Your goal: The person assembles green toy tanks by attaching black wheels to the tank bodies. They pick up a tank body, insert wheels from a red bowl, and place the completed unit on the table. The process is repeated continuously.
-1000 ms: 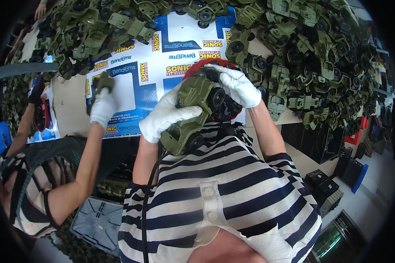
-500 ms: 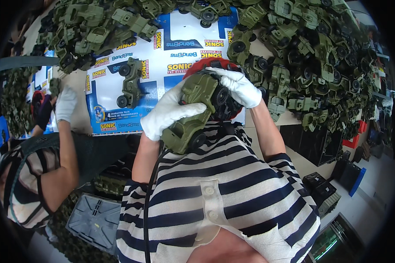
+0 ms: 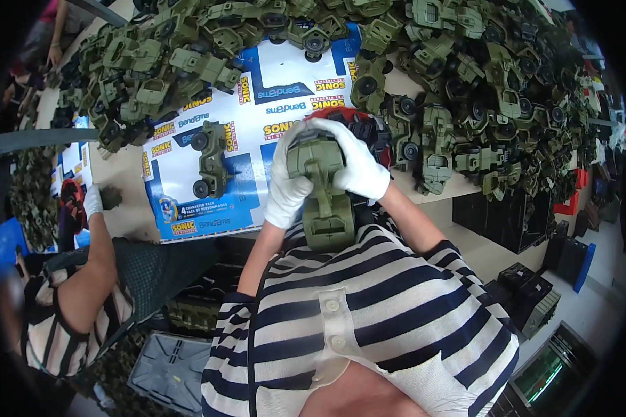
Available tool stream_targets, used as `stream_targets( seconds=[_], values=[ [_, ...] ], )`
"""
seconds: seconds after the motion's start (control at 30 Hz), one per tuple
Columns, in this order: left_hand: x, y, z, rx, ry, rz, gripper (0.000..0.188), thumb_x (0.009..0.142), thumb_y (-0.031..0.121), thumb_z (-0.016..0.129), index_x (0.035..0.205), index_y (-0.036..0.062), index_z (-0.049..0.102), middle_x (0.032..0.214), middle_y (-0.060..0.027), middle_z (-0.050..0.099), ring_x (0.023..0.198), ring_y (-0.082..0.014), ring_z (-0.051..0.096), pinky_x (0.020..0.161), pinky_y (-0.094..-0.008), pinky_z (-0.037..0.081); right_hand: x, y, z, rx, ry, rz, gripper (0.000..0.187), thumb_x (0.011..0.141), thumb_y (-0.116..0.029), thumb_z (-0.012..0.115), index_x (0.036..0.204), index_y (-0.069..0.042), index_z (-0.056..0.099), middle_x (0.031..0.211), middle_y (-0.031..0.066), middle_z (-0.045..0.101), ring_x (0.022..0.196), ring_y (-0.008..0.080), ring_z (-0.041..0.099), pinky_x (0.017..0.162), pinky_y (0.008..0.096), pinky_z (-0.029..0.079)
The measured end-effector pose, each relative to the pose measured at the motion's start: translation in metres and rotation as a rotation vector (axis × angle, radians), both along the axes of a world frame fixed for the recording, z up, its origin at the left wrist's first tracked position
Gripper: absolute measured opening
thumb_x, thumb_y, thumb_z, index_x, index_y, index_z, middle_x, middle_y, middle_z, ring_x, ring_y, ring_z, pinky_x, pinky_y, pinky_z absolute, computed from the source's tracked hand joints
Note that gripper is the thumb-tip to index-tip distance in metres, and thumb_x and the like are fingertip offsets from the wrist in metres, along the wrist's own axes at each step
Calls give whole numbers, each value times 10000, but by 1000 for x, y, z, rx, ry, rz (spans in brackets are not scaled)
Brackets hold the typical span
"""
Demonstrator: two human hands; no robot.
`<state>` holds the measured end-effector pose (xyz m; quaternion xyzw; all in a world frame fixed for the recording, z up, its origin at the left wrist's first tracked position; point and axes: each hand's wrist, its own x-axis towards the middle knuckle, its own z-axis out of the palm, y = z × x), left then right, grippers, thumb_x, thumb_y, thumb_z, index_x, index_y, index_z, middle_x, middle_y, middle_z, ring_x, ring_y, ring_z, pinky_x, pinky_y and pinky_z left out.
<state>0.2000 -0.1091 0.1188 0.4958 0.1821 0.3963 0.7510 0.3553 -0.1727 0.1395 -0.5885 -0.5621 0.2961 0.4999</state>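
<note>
Both my hands, in white gloves, are wrapped round one olive green toy truck (image 3: 329,222) in front of my chest. My left hand (image 3: 287,182) grips its left side, thumb on the top. From the right, my right hand (image 3: 359,164) holds the other side, fingers curling over the far end. The truck's wheels are hidden beneath it. Just beyond my hands shows a red-rimmed round container (image 3: 341,111) with black parts in it, partly covered. Left of my hands, another green toy truck (image 3: 211,160) lies on its side on the printed white-and-blue cardboard (image 3: 247,149).
Heaps of green toy trucks (image 3: 508,97) cover the table's far side and right. At left a co-worker's gloved hand (image 3: 93,201) is near a small green part. A grey plastic crate (image 3: 167,372) stands low at left, black crates (image 3: 522,295) at lower right.
The truck has turned from slanted, wheels showing, to upright with its top toward me. My right hand has come down onto its right side, and my left hand has shifted up and right.
</note>
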Motion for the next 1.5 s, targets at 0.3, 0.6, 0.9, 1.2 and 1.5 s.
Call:
stream_targets(
  seconds=[0.3,0.6,0.9,1.2,1.5],
  values=[
    [0,-11,-3,383,500,306,334,979,247,523,1180,-13,584,1122,-146,628,1040,-267,591,952,-364,436,-17,-14,-10,5,19,-134,564,757,-211,762,1248,-40,545,1126,180,621,1058,322,625,934,397,491],
    [26,29,24,757,539,272,683,959,456,573,1390,-52,424,1352,-218,490,1293,-306,441,1089,-410,343,33,-81,21,-420,1212,-170,390,919,-141,647,1286,-28,579,1254,56,610,1165,141,544,1042,319,403],
    [-102,116,-26,368,1578,475,1044,704,258,875,1487,-13,240,1428,-221,445,1285,-334,466,1106,-359,351,420,-191,242,672,934,-752,722,934,-556,552,1434,-85,328,1457,204,385,1208,373,552,943,552,517],
    [-122,107,-90,311,1219,437,1096,603,77,879,1503,31,254,1259,-161,598,1071,-296,614,959,-384,485,353,-104,149,523,260,-1000,297,967,-296,577,1102,-35,617,983,61,652,799,227,614,716,331,495],
    [-69,79,-87,6,963,246,1083,627,46,861,1495,22,213,1187,-136,603,988,-216,635,821,-356,540,93,-2,-30,-268,-614,-307,281,941,-288,521,1069,-78,658,956,146,682,874,326,656,810,443,507]
  ],
)
